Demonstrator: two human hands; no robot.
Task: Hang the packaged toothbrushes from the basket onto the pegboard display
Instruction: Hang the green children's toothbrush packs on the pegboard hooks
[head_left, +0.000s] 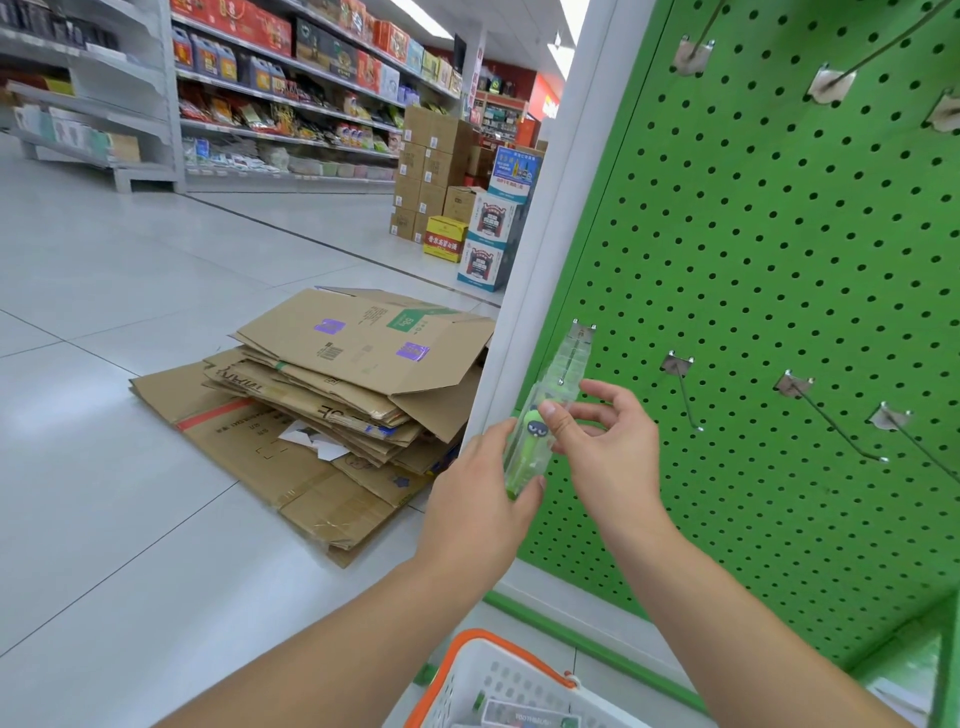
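Observation:
A clear packaged toothbrush (540, 415) with a green handle and a cartoon face stands upright in front of the green pegboard (779, 291). My left hand (483, 499) grips its lower end from the left. My right hand (608, 441) pinches the middle of the pack with thumb and fingers. The pack's top tab lies over the leftmost metal hook (582, 338) of the lower row. Whether the hook passes through the tab, I cannot tell. The white basket (498, 680) with an orange rim sits at the bottom edge, with more packs inside.
Bare metal hooks (691, 400) stick out along the lower row and near the top of the pegboard. A pile of flattened cardboard (332, 395) lies on the tiled floor to the left. Stacked boxes (483, 234) and stocked shelves (285, 93) stand further back.

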